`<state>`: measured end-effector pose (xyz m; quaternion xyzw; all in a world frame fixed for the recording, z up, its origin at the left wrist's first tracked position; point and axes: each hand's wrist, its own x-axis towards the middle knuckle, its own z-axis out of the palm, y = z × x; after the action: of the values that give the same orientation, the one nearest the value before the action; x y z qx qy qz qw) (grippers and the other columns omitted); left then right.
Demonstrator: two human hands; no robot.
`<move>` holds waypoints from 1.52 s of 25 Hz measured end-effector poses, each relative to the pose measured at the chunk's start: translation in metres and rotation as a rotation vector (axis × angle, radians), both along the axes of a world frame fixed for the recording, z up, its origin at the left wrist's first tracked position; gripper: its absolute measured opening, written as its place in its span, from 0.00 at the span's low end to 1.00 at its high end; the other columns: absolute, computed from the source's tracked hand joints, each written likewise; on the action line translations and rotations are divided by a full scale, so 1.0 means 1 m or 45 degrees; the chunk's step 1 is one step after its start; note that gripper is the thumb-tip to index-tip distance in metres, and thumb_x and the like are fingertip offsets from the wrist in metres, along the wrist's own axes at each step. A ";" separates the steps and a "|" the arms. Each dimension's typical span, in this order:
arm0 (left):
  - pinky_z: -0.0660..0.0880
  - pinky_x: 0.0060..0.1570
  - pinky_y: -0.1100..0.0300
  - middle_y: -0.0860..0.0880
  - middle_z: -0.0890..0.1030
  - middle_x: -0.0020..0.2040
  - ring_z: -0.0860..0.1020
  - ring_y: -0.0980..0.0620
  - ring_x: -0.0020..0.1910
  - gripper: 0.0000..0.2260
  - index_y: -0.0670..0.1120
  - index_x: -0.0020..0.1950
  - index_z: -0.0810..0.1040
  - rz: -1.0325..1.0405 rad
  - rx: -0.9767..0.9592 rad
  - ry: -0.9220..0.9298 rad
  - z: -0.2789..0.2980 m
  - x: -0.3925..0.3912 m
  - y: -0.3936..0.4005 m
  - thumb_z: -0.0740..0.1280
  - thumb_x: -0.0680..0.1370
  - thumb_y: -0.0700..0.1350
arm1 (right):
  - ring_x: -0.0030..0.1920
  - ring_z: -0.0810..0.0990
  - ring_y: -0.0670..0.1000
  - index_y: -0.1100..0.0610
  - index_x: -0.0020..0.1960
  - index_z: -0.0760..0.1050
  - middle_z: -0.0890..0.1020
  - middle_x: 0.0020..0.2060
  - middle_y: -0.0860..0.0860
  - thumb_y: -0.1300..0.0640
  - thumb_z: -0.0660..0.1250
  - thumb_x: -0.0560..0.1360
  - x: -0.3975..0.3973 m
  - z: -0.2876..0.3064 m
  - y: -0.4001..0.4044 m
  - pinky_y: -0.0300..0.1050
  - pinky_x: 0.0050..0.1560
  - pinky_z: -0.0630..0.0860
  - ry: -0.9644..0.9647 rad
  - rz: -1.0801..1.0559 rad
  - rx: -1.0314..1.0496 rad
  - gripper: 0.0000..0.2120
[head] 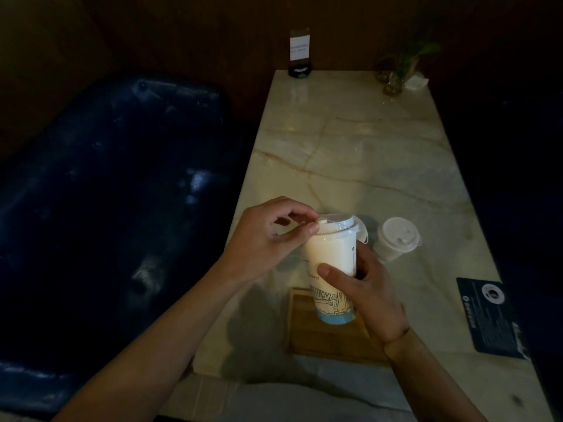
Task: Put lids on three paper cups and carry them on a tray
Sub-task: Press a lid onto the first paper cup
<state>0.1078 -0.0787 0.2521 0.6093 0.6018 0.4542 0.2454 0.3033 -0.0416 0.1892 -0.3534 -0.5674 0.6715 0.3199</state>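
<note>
The right hand (pixel 370 287) wraps its fingers around a tall paper cup (pixel 332 269), held above the wooden tray (pixel 329 336) on the marble table (pixel 350 153). The left hand (pixel 268 239) pinches the edge of the white lid (pixel 336 228) on that cup. Line drawings and small print mark the cup, unreadable. Beyond the tray stands a second lidded cup (pixel 396 239).

Tall paper cup (pixel 330 269) over wooden tray (pixel 329 336) at marble table's (pixel 350 153) near edge. Small lidded cup (pixel 396 239) right of it, on table. Card (pixel 490 318) far right. Sign stand (pixel 300 53) and plant (pixel 402 68) at far end.
</note>
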 end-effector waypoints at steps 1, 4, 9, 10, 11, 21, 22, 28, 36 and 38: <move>0.79 0.53 0.52 0.56 0.84 0.48 0.81 0.54 0.50 0.06 0.50 0.51 0.83 -0.019 -0.007 0.009 0.001 -0.001 0.000 0.72 0.75 0.45 | 0.54 0.85 0.51 0.47 0.65 0.73 0.84 0.56 0.50 0.44 0.76 0.62 0.000 0.000 0.000 0.54 0.52 0.83 -0.010 -0.004 0.005 0.33; 0.78 0.54 0.54 0.57 0.84 0.48 0.81 0.55 0.50 0.06 0.52 0.51 0.83 -0.058 -0.025 0.010 0.002 -0.003 0.001 0.72 0.75 0.47 | 0.54 0.85 0.50 0.48 0.66 0.73 0.85 0.56 0.50 0.44 0.76 0.62 0.002 -0.002 0.000 0.56 0.51 0.83 -0.043 -0.026 0.022 0.34; 0.79 0.52 0.49 0.58 0.84 0.47 0.82 0.54 0.49 0.05 0.52 0.50 0.83 -0.070 0.024 0.019 0.005 0.001 0.004 0.70 0.76 0.47 | 0.52 0.85 0.48 0.43 0.63 0.74 0.85 0.54 0.47 0.42 0.76 0.61 0.003 0.000 0.001 0.50 0.49 0.84 -0.069 -0.028 0.058 0.31; 0.79 0.51 0.49 0.57 0.84 0.47 0.82 0.53 0.49 0.04 0.51 0.50 0.83 -0.073 0.030 0.015 0.005 0.001 0.004 0.70 0.76 0.47 | 0.52 0.85 0.48 0.42 0.62 0.74 0.85 0.54 0.47 0.42 0.76 0.61 0.003 0.000 0.001 0.50 0.48 0.84 -0.072 -0.033 0.061 0.31; 0.79 0.51 0.49 0.57 0.84 0.47 0.81 0.52 0.49 0.04 0.51 0.50 0.83 -0.077 0.028 0.005 0.005 0.002 0.004 0.69 0.76 0.47 | 0.52 0.85 0.48 0.41 0.61 0.74 0.85 0.54 0.47 0.42 0.76 0.61 0.003 0.001 0.002 0.49 0.48 0.84 -0.073 -0.038 0.061 0.30; 0.77 0.49 0.61 0.57 0.81 0.44 0.80 0.55 0.47 0.02 0.47 0.48 0.82 -0.131 -0.015 -0.001 0.004 0.006 0.012 0.69 0.78 0.42 | 0.51 0.86 0.53 0.49 0.61 0.77 0.86 0.53 0.52 0.50 0.79 0.64 0.007 0.004 0.007 0.56 0.50 0.83 -0.003 -0.011 -0.104 0.27; 0.78 0.49 0.62 0.56 0.82 0.45 0.81 0.55 0.47 0.02 0.46 0.49 0.82 -0.131 -0.027 -0.002 0.003 0.005 0.012 0.69 0.78 0.42 | 0.51 0.86 0.53 0.49 0.61 0.77 0.86 0.52 0.52 0.49 0.78 0.63 0.008 0.004 0.008 0.55 0.50 0.83 -0.007 -0.007 -0.107 0.27; 0.75 0.45 0.70 0.56 0.83 0.45 0.81 0.61 0.46 0.03 0.45 0.49 0.82 -0.055 -0.085 -0.093 -0.006 0.012 0.009 0.69 0.78 0.40 | 0.50 0.86 0.52 0.48 0.59 0.78 0.87 0.52 0.51 0.50 0.79 0.63 0.011 -0.001 0.007 0.48 0.46 0.84 0.030 -0.008 -0.147 0.26; 0.77 0.48 0.65 0.52 0.81 0.50 0.80 0.55 0.51 0.05 0.46 0.52 0.81 0.015 -0.012 -0.156 -0.024 0.028 0.006 0.67 0.79 0.44 | 0.49 0.87 0.52 0.50 0.60 0.78 0.87 0.51 0.50 0.51 0.78 0.62 0.016 -0.009 0.009 0.42 0.42 0.82 0.084 -0.006 -0.191 0.27; 0.78 0.51 0.62 0.50 0.80 0.54 0.80 0.53 0.55 0.08 0.45 0.56 0.81 0.077 0.032 -0.282 -0.035 0.036 0.002 0.66 0.80 0.45 | 0.50 0.86 0.51 0.49 0.60 0.78 0.87 0.51 0.49 0.51 0.78 0.63 0.017 -0.011 0.010 0.41 0.42 0.82 0.097 -0.012 -0.186 0.26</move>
<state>0.1433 -0.0769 0.2169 0.5400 0.5832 0.5336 0.2890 0.3201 -0.0319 0.1786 -0.3528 -0.5027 0.7224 0.3179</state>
